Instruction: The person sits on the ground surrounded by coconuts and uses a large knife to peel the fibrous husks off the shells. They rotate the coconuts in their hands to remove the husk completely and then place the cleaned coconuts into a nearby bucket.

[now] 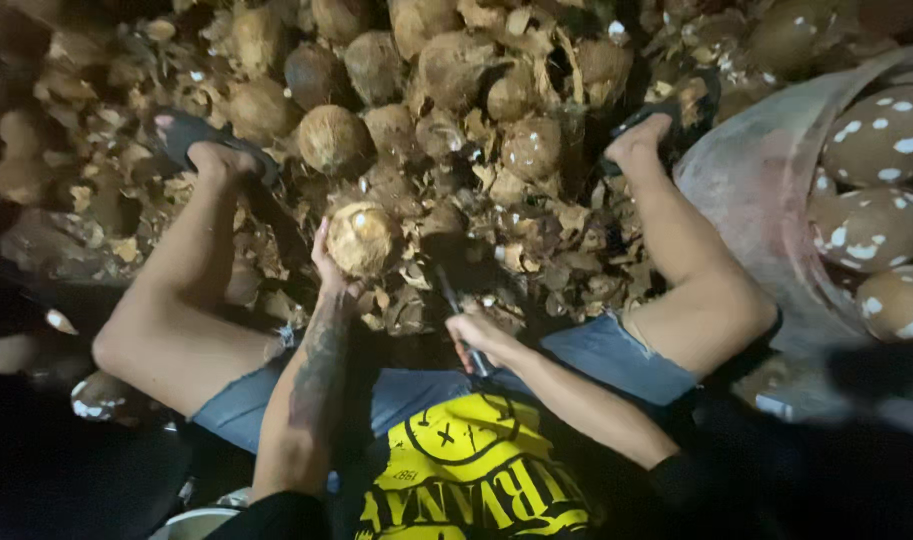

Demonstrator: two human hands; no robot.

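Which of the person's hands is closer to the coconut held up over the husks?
Left. The left hand holds the coconut from its side and below. The right hand is apart from it, lower and to the right, gripping a knife.

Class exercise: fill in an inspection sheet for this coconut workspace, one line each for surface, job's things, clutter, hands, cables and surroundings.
Surface: ground buried under brown husk scraps.
Job's things: round pale-brown husked coconut; dark-handled knife, blade partly hidden.
Clutter: heap of brown coconuts ahead; loose husk pieces.
Hands: left hand cups the coconut; right hand grips the knife.
Cables: nothing seen.
Surroundings: translucent sack of white-flecked peeled coconuts at right; dark sandals on feet.
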